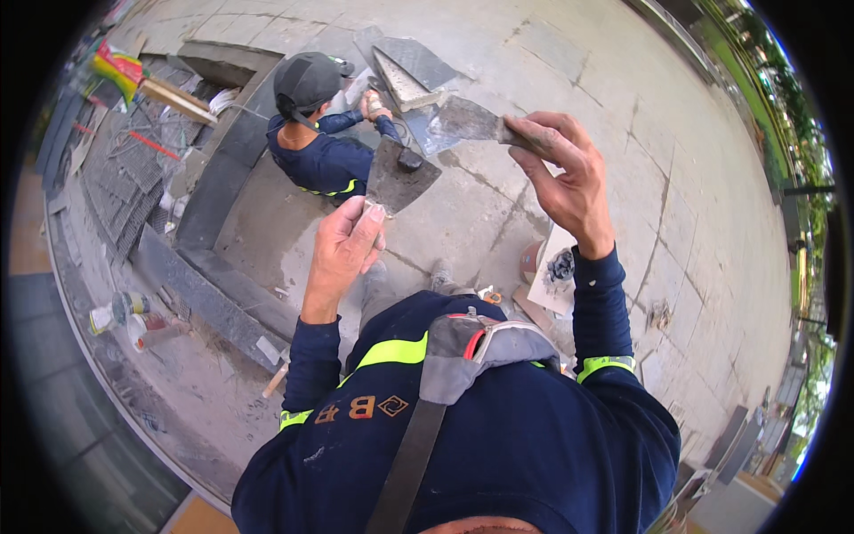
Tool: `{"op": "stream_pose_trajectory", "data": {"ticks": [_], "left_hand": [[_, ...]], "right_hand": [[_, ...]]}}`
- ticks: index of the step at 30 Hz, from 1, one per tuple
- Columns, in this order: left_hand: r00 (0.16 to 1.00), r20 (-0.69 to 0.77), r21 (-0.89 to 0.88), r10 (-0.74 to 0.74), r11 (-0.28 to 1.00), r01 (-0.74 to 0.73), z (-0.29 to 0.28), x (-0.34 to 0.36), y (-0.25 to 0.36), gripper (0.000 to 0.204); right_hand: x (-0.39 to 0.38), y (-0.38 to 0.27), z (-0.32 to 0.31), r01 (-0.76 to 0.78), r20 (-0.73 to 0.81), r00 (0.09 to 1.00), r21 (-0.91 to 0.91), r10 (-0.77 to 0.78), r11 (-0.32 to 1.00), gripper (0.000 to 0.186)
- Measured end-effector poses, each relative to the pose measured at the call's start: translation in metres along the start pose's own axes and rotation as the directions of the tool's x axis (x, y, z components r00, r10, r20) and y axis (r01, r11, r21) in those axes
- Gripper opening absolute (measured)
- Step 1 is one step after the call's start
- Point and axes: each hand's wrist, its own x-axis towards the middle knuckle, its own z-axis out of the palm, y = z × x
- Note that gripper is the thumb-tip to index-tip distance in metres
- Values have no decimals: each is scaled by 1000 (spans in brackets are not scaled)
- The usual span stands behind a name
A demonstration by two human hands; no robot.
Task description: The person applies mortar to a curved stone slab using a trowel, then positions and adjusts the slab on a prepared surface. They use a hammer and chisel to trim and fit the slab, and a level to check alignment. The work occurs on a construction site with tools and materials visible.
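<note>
Both hands are raised in front of the chest, each closed around the handle of a mason's trowel; the left hand (342,254) grips its handle from below, thumb and fingers wrapped, and the left trowel (398,176) rises from that grip with a broad, grey, roughly triangular blade caked in dried mortar; the right hand (565,173) pinches and curls around a second handle, and the right trowel (467,120) reaches out to the left of that grip, its flat blade dull, stained and mortar-smeared; the two blades lie near one another above and between the hands, and whether their edges touch cannot be told.

Beyond the blades, farther from the grips, a crouching co-worker (320,142) in a dark cap and navy clothing bends over angular grey stone pieces (409,71); the co-worker's hands are close together at those pieces.

Below the right grip, a pale square board (556,280) with a dark lump of mortar lies on the paving (623,107); the paving spreads wide and flat to the right of both grips, crossed by joint lines.

To the left of the left grip, a dark stone kerb (200,209) edges a sunken strip; past it lie metal gratings (124,169), and lower down small containers (124,316) sit on dusty ground.
</note>
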Motion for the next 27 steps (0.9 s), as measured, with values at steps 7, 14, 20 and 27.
{"op": "stream_pose_trajectory", "data": {"ticks": [7, 14, 20, 27], "left_hand": [[966, 211, 2, -152, 988, 155, 63, 25, -37, 35], [911, 232, 171, -342, 936, 308, 118, 44, -116, 32], [877, 47, 236, -478, 858, 455, 143, 61, -212, 32], [828, -18, 256, -561, 798, 546, 171, 81, -260, 22]], "right_hand": [[-208, 106, 52, -730, -220, 679, -96, 700, 677, 33], [-501, 232, 86, -981, -409, -37, -160, 912, -111, 40], [-583, 359, 89, -932, -493, -131, -235, 860, -277, 35], [-611, 460, 77, -918, -448, -40, -337, 893, -211, 31]]}}
